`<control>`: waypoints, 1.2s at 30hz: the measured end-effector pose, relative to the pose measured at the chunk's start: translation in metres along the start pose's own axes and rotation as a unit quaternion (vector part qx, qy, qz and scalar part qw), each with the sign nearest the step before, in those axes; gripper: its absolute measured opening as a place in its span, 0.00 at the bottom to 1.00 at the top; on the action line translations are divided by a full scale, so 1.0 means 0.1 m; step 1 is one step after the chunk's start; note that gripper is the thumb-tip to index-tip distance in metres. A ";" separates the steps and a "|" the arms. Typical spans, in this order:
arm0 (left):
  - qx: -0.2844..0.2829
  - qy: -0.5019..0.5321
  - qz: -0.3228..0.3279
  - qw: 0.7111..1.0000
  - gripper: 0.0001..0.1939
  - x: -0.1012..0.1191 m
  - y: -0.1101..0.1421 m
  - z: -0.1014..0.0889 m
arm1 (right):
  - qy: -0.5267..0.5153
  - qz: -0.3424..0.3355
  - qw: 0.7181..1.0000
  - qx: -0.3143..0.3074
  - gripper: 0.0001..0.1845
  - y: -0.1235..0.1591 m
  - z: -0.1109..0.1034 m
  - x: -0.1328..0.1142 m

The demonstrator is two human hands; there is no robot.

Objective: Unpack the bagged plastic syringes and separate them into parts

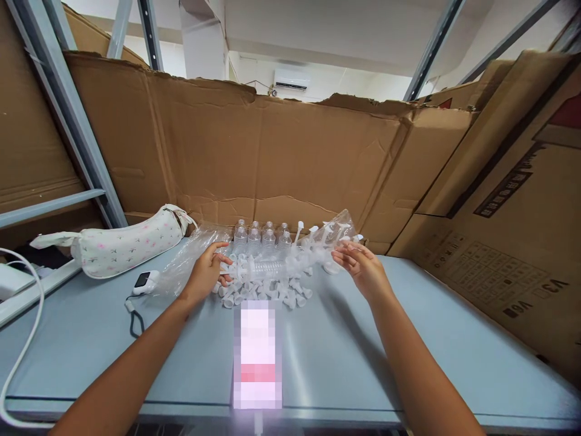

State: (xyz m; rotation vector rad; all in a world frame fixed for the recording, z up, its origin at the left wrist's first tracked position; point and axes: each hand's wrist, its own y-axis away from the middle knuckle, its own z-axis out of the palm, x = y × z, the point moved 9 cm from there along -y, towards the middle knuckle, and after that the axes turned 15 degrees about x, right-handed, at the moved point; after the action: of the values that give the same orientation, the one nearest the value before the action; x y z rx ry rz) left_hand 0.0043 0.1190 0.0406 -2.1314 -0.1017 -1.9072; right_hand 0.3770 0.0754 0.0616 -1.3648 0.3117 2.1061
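My left hand (209, 270) has its fingers curled round the left end of a clear ribbed plastic bottle (267, 269), which lies level above a heap of small translucent caps (263, 292). My right hand (359, 264) is apart from that bottle, fingers loosely bent and nothing plainly between them. It is beside a clear bag (341, 227) with white nozzle-like pieces (314, 230); whether the fingertips touch the bag is hard to tell. Several clear bottles (254, 239) stand upright in rows behind the heap.
A crumpled plastic bag (188, 257) and a small white device (146, 282) with a dark strap lie left. Behind them is a floral pouch (131, 242). A blurred-out rectangle (257, 357) is in front. Cardboard (290, 151) walls the back; a carton (503, 254) flanks the right.
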 end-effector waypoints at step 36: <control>-0.015 0.028 0.032 0.999 0.09 0.05 -0.01 0.20 | -0.147 -0.220 0.942 0.205 0.11 0.10 -0.58 -0.72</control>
State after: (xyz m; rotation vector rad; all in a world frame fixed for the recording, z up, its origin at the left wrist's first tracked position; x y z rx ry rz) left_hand 0.0239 0.1239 0.0438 -2.0724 0.0061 -1.9398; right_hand 0.4354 0.0129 0.0989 -0.7767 0.2712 1.7140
